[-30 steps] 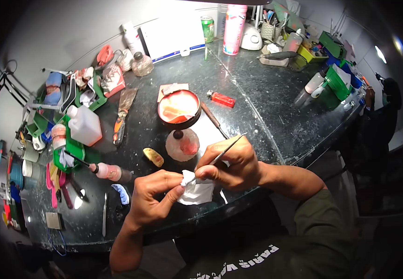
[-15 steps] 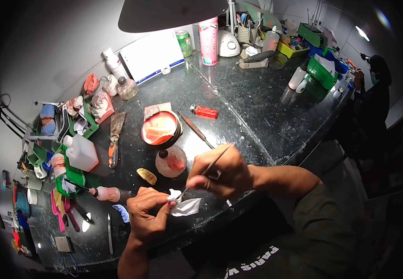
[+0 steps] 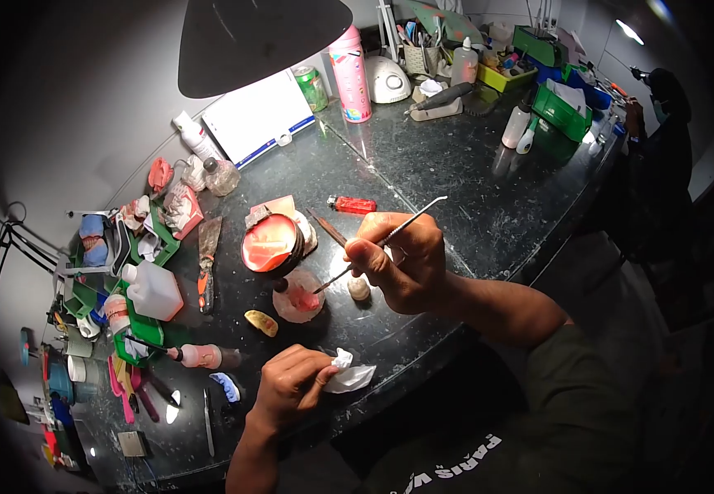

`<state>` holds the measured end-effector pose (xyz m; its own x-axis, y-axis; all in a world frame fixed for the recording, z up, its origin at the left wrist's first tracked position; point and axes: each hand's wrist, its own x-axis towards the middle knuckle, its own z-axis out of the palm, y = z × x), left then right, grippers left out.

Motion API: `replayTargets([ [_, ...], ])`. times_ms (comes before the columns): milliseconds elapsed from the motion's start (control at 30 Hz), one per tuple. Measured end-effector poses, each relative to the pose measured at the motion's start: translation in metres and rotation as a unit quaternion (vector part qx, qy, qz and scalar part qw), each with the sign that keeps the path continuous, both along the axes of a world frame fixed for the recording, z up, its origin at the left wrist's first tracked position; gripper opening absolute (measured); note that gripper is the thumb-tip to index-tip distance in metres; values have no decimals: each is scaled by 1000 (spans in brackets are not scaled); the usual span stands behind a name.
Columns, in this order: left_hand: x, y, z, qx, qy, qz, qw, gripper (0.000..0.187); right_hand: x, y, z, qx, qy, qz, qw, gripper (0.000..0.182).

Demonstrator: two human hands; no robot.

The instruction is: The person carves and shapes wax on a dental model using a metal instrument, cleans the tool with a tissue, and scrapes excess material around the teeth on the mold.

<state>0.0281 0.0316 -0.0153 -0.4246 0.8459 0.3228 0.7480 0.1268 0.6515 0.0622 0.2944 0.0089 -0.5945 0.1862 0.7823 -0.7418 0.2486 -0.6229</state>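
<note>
Head view: the dark bench (image 3: 497,189) is stretching beneath everything, with the lamp shade (image 3: 262,41) hanging over its far side. Near the front edge, the right hand (image 3: 402,259) is pinching a thin metal tool (image 3: 337,277) between thumb and fingers, while the left hand (image 3: 293,380) is pressing thumb and fingertips together on a white tissue (image 3: 352,379). The round tin of red wax (image 3: 269,245) is sitting beyond the small dish (image 3: 298,297), and the tool's lower tip (image 3: 318,291) is pointing down at the dish's pink patch; whether it is touching, I cannot tell. Handling this well is probably calling for a light, steady pinch near the shaft's middle, a shallow tip angle that is sparing the rim, and a left hand that is holding the tissue close for wiping.
</note>
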Motion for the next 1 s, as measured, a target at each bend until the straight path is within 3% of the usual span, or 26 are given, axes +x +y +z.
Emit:
replayTargets([
  [200,1,8,15,51,91,49,993,9,-4,-4,1,66,84,-61,992,18],
  [233,-1,4,15,60,91,57,992,8,-4,-8,2,17,74,-66,995,24],
  [300,-5,-2,12,87,100,70,989,9,-3,-8,4,25,68,-73,995,23],
  [400,-7,-13,14,76,74,75,992,15,-2,-6,0,27,57,-77,995,23],
  [567,-24,-33,7,128,156,158,967,36,-4,-7,0,-13,71,-70,995,25],
  [667,-26,-29,15,167,103,245,949,37,-2,-4,4,-18,6,-69,997,28],
  [733,-26,-26,21,173,46,309,934,31,-8,-8,2,-64,22,-55,996,30],
  [1000,-36,-38,21,119,102,330,931,36,-8,-11,-5,-23,14,-65,997,37],
])
